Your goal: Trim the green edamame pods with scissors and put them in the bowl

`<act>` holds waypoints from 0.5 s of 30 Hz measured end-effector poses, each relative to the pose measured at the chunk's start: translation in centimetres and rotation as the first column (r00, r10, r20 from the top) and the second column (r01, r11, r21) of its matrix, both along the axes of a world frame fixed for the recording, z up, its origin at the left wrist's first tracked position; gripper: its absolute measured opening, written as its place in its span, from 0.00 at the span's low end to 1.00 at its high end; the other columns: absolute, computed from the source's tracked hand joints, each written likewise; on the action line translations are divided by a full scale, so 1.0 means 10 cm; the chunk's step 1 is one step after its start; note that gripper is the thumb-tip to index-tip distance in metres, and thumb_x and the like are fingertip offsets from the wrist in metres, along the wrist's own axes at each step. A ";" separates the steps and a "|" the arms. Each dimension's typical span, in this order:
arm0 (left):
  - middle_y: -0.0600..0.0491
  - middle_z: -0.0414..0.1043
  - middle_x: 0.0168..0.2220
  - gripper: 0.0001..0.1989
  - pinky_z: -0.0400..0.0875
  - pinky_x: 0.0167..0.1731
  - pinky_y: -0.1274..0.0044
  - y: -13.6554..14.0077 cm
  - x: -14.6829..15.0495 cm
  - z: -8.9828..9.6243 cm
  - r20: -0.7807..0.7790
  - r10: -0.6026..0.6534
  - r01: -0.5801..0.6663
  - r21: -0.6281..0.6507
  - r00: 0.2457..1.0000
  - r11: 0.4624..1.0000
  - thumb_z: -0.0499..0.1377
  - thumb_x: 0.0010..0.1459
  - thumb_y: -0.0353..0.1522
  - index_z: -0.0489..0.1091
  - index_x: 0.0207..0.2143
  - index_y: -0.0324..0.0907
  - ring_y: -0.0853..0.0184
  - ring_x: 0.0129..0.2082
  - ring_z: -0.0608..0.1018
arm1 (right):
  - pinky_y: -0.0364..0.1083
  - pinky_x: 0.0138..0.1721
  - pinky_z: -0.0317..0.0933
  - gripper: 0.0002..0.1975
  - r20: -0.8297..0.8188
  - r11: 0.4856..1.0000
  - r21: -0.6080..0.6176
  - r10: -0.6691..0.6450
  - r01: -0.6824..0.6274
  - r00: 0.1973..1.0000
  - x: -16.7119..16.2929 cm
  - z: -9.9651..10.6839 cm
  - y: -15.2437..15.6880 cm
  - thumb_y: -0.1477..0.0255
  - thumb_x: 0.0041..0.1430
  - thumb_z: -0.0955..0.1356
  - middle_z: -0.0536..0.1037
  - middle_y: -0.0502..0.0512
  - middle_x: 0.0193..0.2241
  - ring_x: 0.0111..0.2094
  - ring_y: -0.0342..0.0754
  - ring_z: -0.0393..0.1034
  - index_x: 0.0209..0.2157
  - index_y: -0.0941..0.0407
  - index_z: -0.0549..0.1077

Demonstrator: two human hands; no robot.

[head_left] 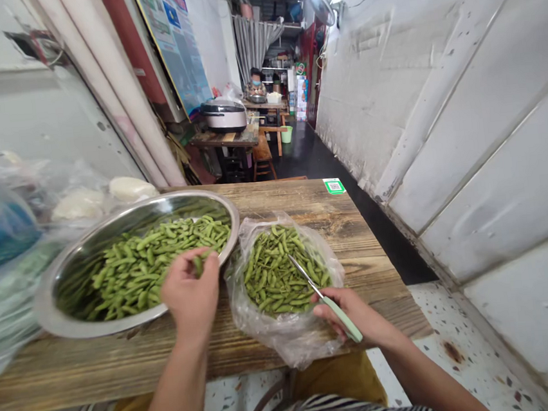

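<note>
My left hand [192,291] is pinched round an edamame pod [198,264] over the right part of a wide steel basin [60,326]. A heap of green edamame pods [136,261] lies in that basin. To its right, a clear plastic bag [261,329] sits opened wide, with more edamame pods [276,276] inside. My right hand [350,314] is closed on pale green-handled scissors [340,318] at the bag's lower right. Their metal blades point up and left over the pods in the bag.
The wooden table [372,267] carries a QR code card [334,187] at its far right corner. Filled plastic bags [11,289] crowd the left side. White wall panels [511,208] stand to the right. Beyond are another table with an electric cooker [223,115] and a green bin [286,134].
</note>
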State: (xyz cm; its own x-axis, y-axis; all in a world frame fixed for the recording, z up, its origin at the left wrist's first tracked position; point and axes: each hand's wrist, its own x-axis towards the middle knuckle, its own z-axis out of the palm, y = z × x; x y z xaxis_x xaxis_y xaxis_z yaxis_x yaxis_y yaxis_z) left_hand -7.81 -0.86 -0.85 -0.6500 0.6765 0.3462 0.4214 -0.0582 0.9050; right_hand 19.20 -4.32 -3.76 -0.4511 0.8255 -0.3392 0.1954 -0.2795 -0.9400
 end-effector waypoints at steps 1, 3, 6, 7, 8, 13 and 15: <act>0.49 0.71 0.35 0.17 0.66 0.37 0.71 0.03 -0.10 0.07 -0.191 0.058 -0.062 -0.014 0.980 0.998 0.58 0.51 0.38 0.70 0.43 0.40 0.63 0.35 0.72 | 0.35 0.11 0.52 0.22 0.005 1.000 0.007 0.002 -0.002 1.000 0.01 -0.01 0.00 0.55 0.51 0.70 0.59 0.38 0.12 0.11 0.36 0.52 0.38 0.57 0.67; 0.40 0.67 0.50 0.24 0.60 0.49 0.63 0.06 -0.17 0.16 -0.493 0.078 -0.103 -0.023 0.866 0.994 0.59 0.50 0.36 0.67 0.50 0.37 0.52 0.51 0.67 | 0.35 0.11 0.52 0.21 0.011 1.000 0.029 0.007 -0.007 1.000 0.03 -0.02 0.00 0.55 0.52 0.69 0.60 0.39 0.12 0.11 0.36 0.53 0.39 0.58 0.67; 0.40 0.61 0.56 0.19 0.53 0.53 0.57 0.06 0.05 0.13 -0.672 0.003 -0.046 -0.046 0.741 0.998 0.57 0.54 0.35 0.68 0.49 0.39 0.46 0.57 0.59 | 0.36 0.12 0.53 0.22 0.008 0.999 0.047 -0.001 0.001 1.000 0.02 -0.02 0.00 0.54 0.53 0.68 0.61 0.39 0.12 0.11 0.37 0.54 0.39 0.58 0.66; 0.42 0.65 0.53 0.14 0.54 0.51 0.57 0.05 0.17 0.07 -0.689 -0.063 0.014 -0.076 0.722 0.997 0.56 0.56 0.35 0.71 0.45 0.41 0.48 0.55 0.61 | 0.36 0.12 0.54 0.22 0.005 0.999 0.048 -0.005 0.005 1.000 0.01 -0.01 -0.01 0.54 0.53 0.68 0.61 0.39 0.12 0.11 0.37 0.54 0.39 0.58 0.66; 0.44 0.69 0.49 0.11 0.56 0.49 0.59 0.04 0.30 0.00 -0.699 -0.152 0.089 -0.126 0.699 0.988 0.55 0.57 0.34 0.73 0.40 0.43 0.50 0.52 0.65 | 0.36 0.12 0.54 0.22 0.002 0.999 0.047 -0.008 0.008 1.000 0.00 -0.01 -0.01 0.54 0.52 0.69 0.61 0.39 0.12 0.11 0.37 0.54 0.39 0.58 0.66; 0.47 0.74 0.38 0.06 0.59 0.39 0.65 0.11 0.68 -0.34 -0.685 -0.389 0.230 -0.316 0.616 0.921 0.58 0.55 0.34 0.74 0.33 0.43 0.55 0.41 0.69 | 0.37 0.11 0.51 0.25 0.001 0.999 0.037 -0.016 0.016 1.000 -0.03 -0.02 -0.01 0.52 0.50 0.69 0.60 0.39 0.12 0.12 0.37 0.53 0.39 0.58 0.66; 0.48 0.75 0.35 0.04 0.58 0.39 0.66 0.15 0.69 -0.40 -0.670 -0.413 0.252 -0.329 0.616 0.910 0.59 0.54 0.32 0.74 0.31 0.43 0.55 0.40 0.70 | 0.37 0.12 0.51 0.27 0.027 0.999 0.045 -0.014 0.013 1.000 -0.02 -0.02 -0.01 0.51 0.50 0.69 0.59 0.39 0.12 0.12 0.38 0.53 0.40 0.59 0.66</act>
State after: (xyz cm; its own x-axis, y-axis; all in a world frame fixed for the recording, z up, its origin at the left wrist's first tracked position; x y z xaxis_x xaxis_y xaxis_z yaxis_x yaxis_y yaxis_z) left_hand -0.95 0.65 -4.87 0.0282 0.8957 0.4438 0.9200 -0.1968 0.3388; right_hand 18.99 -4.41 -4.00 -0.4308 0.8461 -0.3139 0.2175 -0.2403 -0.9460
